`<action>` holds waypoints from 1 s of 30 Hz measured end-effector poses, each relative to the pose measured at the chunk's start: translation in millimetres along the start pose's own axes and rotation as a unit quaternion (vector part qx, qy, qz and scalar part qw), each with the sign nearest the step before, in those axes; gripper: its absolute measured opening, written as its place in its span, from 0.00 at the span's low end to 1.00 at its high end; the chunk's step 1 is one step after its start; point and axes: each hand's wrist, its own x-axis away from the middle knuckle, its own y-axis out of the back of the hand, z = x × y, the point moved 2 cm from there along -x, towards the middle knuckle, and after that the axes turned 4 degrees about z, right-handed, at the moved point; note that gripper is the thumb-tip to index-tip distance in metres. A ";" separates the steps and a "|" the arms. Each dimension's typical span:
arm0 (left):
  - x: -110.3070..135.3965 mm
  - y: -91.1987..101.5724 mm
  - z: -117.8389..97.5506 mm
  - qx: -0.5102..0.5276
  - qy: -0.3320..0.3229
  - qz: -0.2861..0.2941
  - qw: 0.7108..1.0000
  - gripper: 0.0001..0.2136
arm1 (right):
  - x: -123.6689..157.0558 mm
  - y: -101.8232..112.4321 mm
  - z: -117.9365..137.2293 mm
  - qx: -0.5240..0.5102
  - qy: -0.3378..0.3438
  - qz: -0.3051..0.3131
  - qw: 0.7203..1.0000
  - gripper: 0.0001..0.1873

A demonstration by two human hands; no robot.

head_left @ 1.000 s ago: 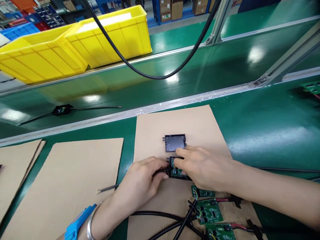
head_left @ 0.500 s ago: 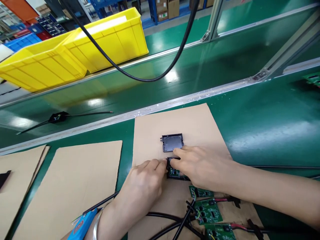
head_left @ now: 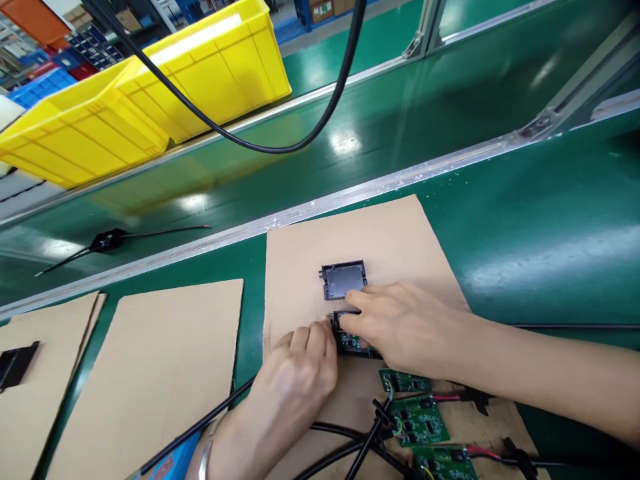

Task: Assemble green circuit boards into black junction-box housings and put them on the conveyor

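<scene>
A black plastic case half with a green circuit board inside (head_left: 351, 343) lies on the cardboard under both hands. My left hand (head_left: 303, 363) is closed, its fingertips pinching the case's left edge; the exact grip is hidden. My right hand (head_left: 405, 327) reaches over from the right, fingers bent and pressed onto the board and case. Just above lies a second case half (head_left: 344, 280), its grey inside facing up and close to my right fingers. A black cable (head_left: 200, 423) runs from the lower left behind my left hand. Under that wrist a blue object (head_left: 177, 459) is partly hidden.
Several green circuit boards (head_left: 423, 421) with red and black leads lie below my right forearm, beside crossed black cables (head_left: 367, 445). More cardboard (head_left: 155, 367) lies left, with a black part (head_left: 17, 365). Yellow bins (head_left: 210, 73) stand beyond the metal rail (head_left: 350, 197); a black cable loop (head_left: 280, 149) hangs ahead.
My left hand has shifted slightly down, its fingers still at the case's left edge. More of the black cable shows by the left wrist. The right hand stays nearly in place; the view has shifted slightly.
</scene>
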 end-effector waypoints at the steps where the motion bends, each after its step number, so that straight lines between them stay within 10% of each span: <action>1: -1.1 -0.1 -2.6 -0.025 0.002 -0.001 1.000 0.13 | 0.0 -0.4 -0.3 -0.004 0.000 -0.005 1.000 0.09; 9: -2.3 -3.1 -6.1 0.004 0.057 0.025 0.998 0.09 | -8.5 10.5 3.7 0.007 0.013 -0.018 1.000 0.06; 17: 9.7 -24.0 1.6 0.127 0.040 -0.094 0.987 0.08 | -50.4 0.8 5.6 0.012 -0.028 0.052 0.998 0.06; 23: 5.3 -7.8 13.9 0.232 0.071 -0.066 0.968 0.07 | -18.3 6.5 3.8 -0.001 -0.032 -0.002 0.999 0.11; 30: -2.8 -1.6 2.9 0.293 -0.121 -0.106 0.942 0.13 | 19.2 14.8 6.2 -0.018 -0.118 0.040 0.992 0.19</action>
